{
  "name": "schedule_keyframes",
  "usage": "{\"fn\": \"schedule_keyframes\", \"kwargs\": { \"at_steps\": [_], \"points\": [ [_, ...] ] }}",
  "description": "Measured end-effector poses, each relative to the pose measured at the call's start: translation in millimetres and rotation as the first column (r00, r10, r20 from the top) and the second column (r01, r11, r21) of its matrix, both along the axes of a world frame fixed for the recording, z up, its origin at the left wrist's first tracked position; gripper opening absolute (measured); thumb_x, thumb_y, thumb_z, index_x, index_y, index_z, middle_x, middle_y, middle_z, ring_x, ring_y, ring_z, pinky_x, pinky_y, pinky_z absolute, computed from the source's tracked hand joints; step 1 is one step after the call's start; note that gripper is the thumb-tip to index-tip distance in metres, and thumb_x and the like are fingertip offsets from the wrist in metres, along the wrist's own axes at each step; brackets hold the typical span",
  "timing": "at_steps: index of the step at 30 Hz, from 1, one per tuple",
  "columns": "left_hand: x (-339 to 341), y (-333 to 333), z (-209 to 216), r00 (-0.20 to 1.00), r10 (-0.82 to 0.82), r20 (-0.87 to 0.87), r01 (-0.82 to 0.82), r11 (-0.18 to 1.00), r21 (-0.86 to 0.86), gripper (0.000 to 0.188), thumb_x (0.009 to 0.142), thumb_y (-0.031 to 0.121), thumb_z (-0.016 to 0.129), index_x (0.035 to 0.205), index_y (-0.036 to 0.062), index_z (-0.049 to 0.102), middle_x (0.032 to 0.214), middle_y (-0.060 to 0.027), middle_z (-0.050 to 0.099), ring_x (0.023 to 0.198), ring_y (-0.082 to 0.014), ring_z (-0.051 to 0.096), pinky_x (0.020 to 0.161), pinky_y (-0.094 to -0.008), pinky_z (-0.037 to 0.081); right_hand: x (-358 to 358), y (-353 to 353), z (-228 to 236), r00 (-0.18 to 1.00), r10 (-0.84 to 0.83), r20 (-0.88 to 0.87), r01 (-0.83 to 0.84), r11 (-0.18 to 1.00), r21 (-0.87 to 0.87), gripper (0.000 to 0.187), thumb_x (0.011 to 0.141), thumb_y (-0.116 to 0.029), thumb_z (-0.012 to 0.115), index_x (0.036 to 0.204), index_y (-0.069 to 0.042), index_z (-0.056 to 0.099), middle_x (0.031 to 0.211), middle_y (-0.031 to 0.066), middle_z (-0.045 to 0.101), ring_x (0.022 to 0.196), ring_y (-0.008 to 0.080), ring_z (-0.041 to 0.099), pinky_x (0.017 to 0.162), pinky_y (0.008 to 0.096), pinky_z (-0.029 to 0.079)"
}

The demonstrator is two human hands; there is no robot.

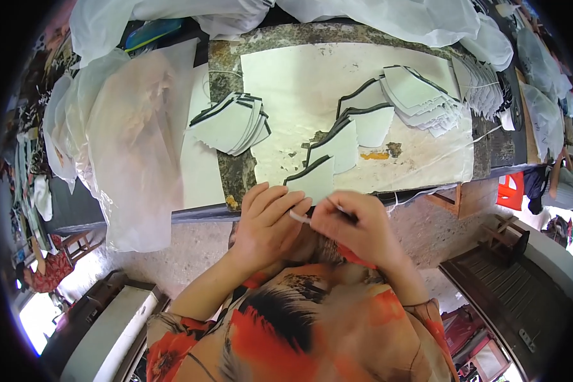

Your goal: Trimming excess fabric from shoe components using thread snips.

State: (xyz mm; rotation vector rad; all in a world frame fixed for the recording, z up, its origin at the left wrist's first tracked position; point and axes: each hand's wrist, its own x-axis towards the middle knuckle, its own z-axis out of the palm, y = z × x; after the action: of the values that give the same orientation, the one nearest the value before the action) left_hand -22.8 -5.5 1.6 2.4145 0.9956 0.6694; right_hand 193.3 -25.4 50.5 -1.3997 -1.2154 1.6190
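My left hand (268,219) lies at the table's near edge, its fingers stretched out over the lower end of a white cut piece (313,178) with a black edge strip. Close beside it, my right hand (358,228) is closed with its fingers curled in a pinch. A narrow white strip (299,218) shows between the two hands; a thin dark line shows at the right fingers, and I cannot tell what it is. Further up, more black-edged pieces (335,148) overlap in a staggered row, leading to a fanned stack (420,102).
A second fanned stack (232,124) sits left on the stained white sheet (280,76). Grey pieces (479,86) bundle at the right. Translucent plastic bags (134,134) cover the left side; more plastic (388,19) runs along the back. A wooden stool (506,235) stands right.
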Motion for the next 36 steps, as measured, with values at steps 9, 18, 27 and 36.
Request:
{"fn": "schedule_keyframes", "kwargs": {
  "at_steps": [9,18,27,36],
  "points": [
    [-2,-6,-6,1.000,0.001,0.006,-0.001,1.000,0.011,0.035,0.079,0.011,0.072,0.114,0.0085,0.072,0.126,-0.0060,0.067,0.119,-0.0266,0.060,0.107,-0.0477,0.041,-20,33,-25,0.951,0.004,0.308,-0.045,0.991,0.127,0.024,0.095,-0.026,0.064,0.096,-0.002,0.065,0.084,0.0185,0.067,0.074,0.0369,0.064,0.067,0.0429,0.049],
    [-3,-9,-8,1.000,0.011,0.006,-0.011,1.000,-0.028,0.029,0.083,0.011,0.073,0.113,0.0082,0.074,0.126,-0.0081,0.068,0.120,-0.0285,0.060,0.108,-0.0501,0.040,-31,30,-34,0.862,-0.068,0.502,-0.024,0.984,0.175,0.019,0.092,-0.024,0.063,0.093,-0.005,0.064,0.080,0.0155,0.069,0.075,0.0388,0.067,0.067,0.0475,0.051],
    [-5,-9,-11,1.000,0.013,-0.011,-0.012,1.000,0.008,0.037,0.078,0.016,0.074,0.115,0.0107,0.073,0.129,-0.0053,0.067,0.120,-0.0260,0.061,0.107,-0.0465,0.041,-25,34,-26,0.816,-0.044,0.576,-0.084,0.978,0.193,0.016,0.088,-0.023,0.065,0.092,-0.007,0.064,0.078,0.0146,0.069,0.072,0.0380,0.067,0.065,0.0466,0.051],
    [-4,-9,-10,1.000,0.008,0.005,-0.008,1.000,-0.011,0.034,0.082,0.009,0.071,0.116,0.0091,0.074,0.126,-0.0070,0.067,0.120,-0.0277,0.060,0.109,-0.0494,0.039,-18,46,-26,0.858,0.097,0.504,-0.182,0.976,0.122,0.018,0.089,-0.023,0.064,0.091,-0.005,0.067,0.078,0.0152,0.069,0.074,0.0387,0.067,0.067,0.0475,0.052]
  ]
}}
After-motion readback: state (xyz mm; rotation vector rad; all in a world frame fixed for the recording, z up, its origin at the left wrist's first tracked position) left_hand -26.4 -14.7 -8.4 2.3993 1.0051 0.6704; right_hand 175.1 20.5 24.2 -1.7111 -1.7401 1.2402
